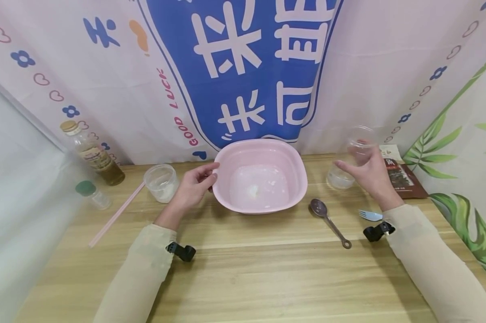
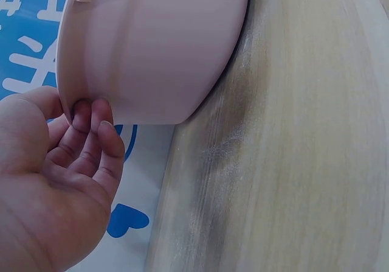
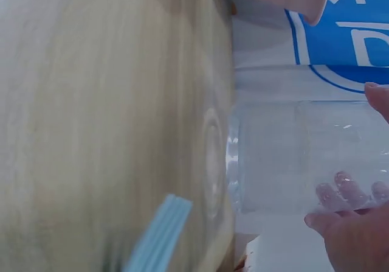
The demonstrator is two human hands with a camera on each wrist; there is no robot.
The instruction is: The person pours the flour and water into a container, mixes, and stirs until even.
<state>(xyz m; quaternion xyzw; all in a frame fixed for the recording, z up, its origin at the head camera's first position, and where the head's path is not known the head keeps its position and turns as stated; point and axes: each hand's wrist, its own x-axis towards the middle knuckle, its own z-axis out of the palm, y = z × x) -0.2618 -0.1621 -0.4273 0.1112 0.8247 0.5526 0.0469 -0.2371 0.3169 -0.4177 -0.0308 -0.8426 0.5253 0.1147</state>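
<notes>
We see the sleeved forearms nearest, over the wooden tabletop (image 1: 243,269), the largest thing here, pale planks with a dusty smear by the basin in the left wrist view. Behind it hangs a printed cloth backdrop (image 1: 243,67), blue panel with white characters, hearts and flowers, a leaf print on the right.

The pink basin (image 1: 260,175) sits mid-tabletop, a little pale liquid or residue in its bottom. The left hand (image 1: 192,186) has loosely curled fingers (image 2: 91,126) touching the basin's outer wall under the rim, thumb above; a light hold, not a firm clamp.

The right hand (image 1: 370,172) is raised off the tabletop, fingers wrapped round a clear plastic cup (image 1: 361,141), tilted, seemingly empty. A second clear cup (image 1: 340,178) stands just below it on the tabletop.

Far left: an oil bottle (image 1: 91,154), a green-capped jar (image 1: 93,194), a clear jar of white powder (image 1: 161,181) just beside the left hand, a pink straw (image 1: 115,215). Right of the basin: a brown spoon (image 1: 329,220), a blue fork (image 1: 370,215), a brown packet (image 1: 402,177).

Risks, we judge: the thin cup could buckle or slip under a squeeze; swinging it down could knock the cup below; the left hand's weak hold may let the basin slide and slosh.
</notes>
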